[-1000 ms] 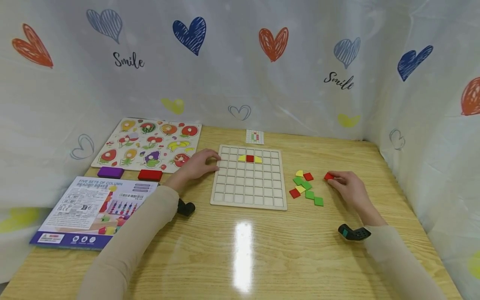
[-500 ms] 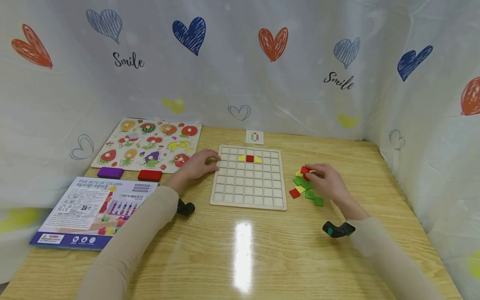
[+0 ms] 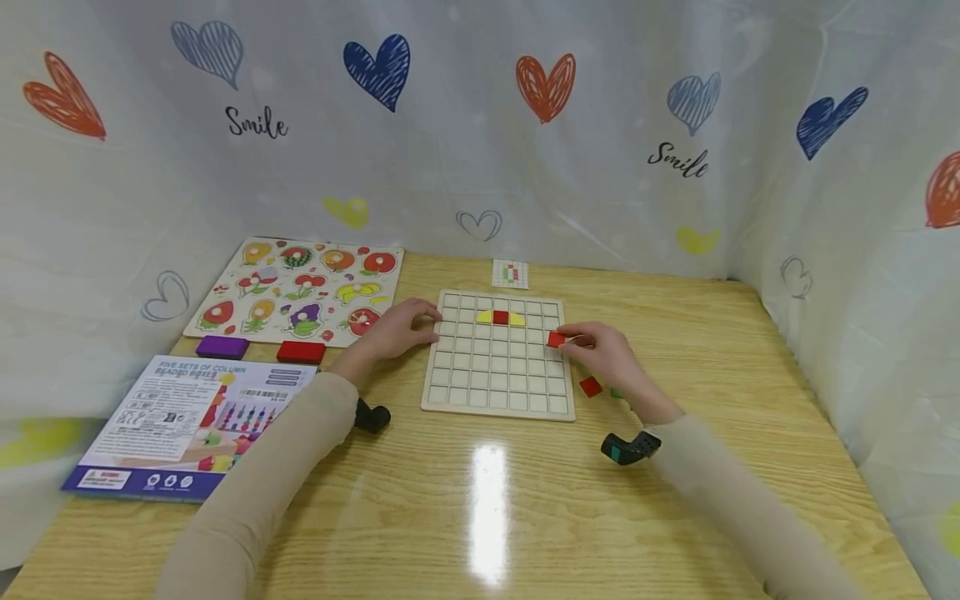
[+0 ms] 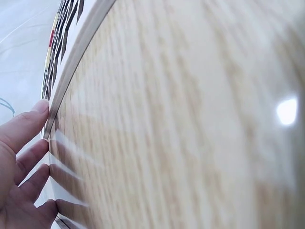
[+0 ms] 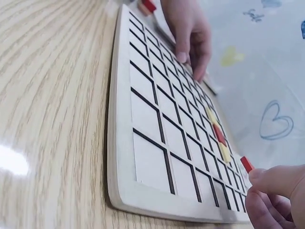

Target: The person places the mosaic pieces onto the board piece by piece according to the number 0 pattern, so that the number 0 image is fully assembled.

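Note:
A wooden grid board [image 3: 457,367] lies mid-table. In its second row from the back, a red square tile [image 3: 500,317] sits between two yellow quarter-round tiles [image 3: 483,317]. The fingertips of my left hand [image 3: 396,331] touch the board's left edge; in the left wrist view its fingers are only loosely bent. Between thumb and fingers, my right hand [image 3: 611,357] pinches another red square tile [image 3: 555,339] above the board's right edge. Under that hand, a loose red tile [image 3: 591,387] and a bit of a green tile [image 3: 617,393] show; the hand hides the other loose tiles.
Behind the board lies a small pattern card [image 3: 510,273]. To the left are a fruit puzzle board [image 3: 322,312], a purple block [image 3: 222,347], a red block [image 3: 301,352] and a printed box [image 3: 172,433]. A white curtain [image 3: 480,150] encloses the table's back and sides.
My right hand has carried the red tile leftward, from right of the loose tiles, over them, to the board's right edge. The left hand has stayed in place.

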{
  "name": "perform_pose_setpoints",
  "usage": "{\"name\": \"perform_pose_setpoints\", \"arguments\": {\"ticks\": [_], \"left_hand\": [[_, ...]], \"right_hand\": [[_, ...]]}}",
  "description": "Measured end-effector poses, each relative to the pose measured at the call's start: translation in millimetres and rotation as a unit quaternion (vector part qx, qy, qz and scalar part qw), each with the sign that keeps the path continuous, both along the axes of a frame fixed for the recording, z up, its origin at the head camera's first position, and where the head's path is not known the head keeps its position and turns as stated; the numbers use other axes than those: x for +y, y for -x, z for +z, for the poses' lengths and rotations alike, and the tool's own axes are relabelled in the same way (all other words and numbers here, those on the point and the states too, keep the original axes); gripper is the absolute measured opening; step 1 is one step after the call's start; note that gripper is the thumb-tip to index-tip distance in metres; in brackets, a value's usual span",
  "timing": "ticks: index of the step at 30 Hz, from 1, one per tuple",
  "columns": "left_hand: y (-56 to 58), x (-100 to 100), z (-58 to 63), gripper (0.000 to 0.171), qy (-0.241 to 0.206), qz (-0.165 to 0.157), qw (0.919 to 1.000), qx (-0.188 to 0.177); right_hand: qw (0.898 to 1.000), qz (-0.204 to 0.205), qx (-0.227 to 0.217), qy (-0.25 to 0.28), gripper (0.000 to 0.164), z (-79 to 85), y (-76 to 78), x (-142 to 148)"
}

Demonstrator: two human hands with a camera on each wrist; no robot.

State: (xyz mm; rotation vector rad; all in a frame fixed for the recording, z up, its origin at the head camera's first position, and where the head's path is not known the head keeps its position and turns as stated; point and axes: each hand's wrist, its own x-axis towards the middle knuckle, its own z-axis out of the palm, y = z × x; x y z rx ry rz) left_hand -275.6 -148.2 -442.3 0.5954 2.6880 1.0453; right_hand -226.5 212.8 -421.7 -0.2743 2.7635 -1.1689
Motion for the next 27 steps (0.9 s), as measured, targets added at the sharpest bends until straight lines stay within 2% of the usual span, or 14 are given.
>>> {"name": "perform_pose_setpoints", "arguments": {"ticks": [4, 8, 12, 20, 27], "left_hand": [[0.8, -0.2, -1.3, 0.033, 0.001, 0.001, 1.0, 0.0], [1.3, -0.6, -1.8, 0.033, 0.003, 0.0, 1.0, 0.003], [1.9, -1.2, -2.2, 0.033, 0.008, -0.003, 0.9999, 0.007], [2.1, -0.5, -2.1, 0.033, 0.01, -0.007, 0.9999, 0.007], [2.1, -0.9, -0.9, 0.034, 0.014, -0.005, 0.9999, 0.004]], "right_hand": [[1.0, 0.018, 0.002, 0.015, 0.033, -3.6, 8.2, -15.9], [0.999, 0.041, 0.013, 0.007, 0.032, -7.5, 17.3, -29.7], [0.999, 0.042, 0.012, -0.003, 0.032, -10.5, 24.6, -40.5], [0.998, 0.056, 0.036, -0.02, 0.03, -19.1, 34.4, -45.5], [0.999, 0.047, 0.011, -0.009, 0.03, -20.4, 35.6, -47.3]]}}
